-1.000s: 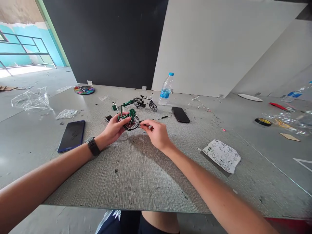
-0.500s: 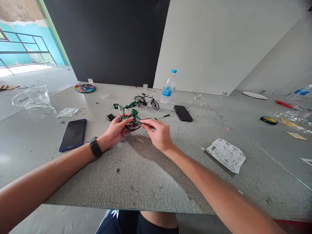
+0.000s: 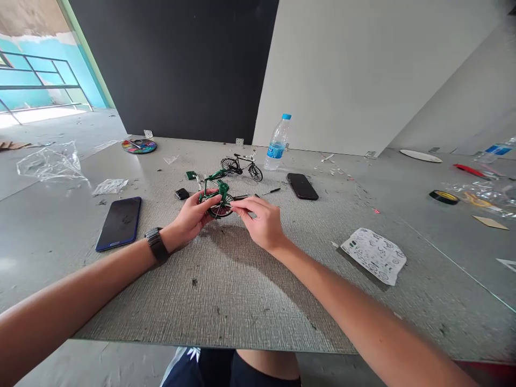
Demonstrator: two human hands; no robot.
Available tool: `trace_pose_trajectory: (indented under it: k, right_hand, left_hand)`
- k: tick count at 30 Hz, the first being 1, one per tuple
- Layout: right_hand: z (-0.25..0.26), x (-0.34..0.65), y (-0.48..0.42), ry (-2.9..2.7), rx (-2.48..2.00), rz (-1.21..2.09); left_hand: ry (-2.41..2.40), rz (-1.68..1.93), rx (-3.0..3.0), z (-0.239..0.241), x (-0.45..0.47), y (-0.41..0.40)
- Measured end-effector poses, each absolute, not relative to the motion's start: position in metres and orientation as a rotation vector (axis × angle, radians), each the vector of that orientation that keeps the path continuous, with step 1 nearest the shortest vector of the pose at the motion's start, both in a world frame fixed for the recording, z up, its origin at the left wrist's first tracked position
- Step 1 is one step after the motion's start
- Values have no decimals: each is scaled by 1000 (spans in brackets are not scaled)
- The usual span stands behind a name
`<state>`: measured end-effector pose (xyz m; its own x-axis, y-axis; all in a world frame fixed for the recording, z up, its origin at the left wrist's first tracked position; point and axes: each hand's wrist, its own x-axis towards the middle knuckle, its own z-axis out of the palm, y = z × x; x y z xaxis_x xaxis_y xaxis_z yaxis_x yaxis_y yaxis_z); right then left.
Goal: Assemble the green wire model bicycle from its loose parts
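A small green model bicycle (image 3: 222, 189) is held just above the table by my left hand (image 3: 194, 216), whose thumb lies across its frame near the black-tyred wheel. At that wheel's right side, my right hand (image 3: 260, 217) is closed in a pinch of thumb and forefinger. Whatever sits between those fingertips is too small to make out. A second, black model bicycle (image 3: 242, 165) stands upright behind the green one. Beyond my right fingers lies a thin black screwdriver-like tool (image 3: 272, 191).
A blue-edged phone (image 3: 120, 223) lies left, a black phone (image 3: 302, 186) right. Behind stands a water bottle (image 3: 277, 144). A printed instruction sheet (image 3: 374, 255), a roll of black tape (image 3: 443, 197), a paint palette (image 3: 139, 145) and clear plastic wrap (image 3: 52, 162) are spread around.
My right fingertips have shifted slightly at the wheel's side. My left hand keeps its hold on the green bicycle, and the whole view has moved a little.
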<state>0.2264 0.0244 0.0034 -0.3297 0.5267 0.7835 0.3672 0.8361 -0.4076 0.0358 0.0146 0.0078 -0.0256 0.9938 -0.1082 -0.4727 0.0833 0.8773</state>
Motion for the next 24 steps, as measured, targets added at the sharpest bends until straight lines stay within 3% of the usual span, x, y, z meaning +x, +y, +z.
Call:
trace_pose_trajectory:
  k: [24]
  right_hand:
    - [3, 228, 26, -2016, -683, 260]
  left_hand:
    - [928, 1363, 749, 4, 36, 15]
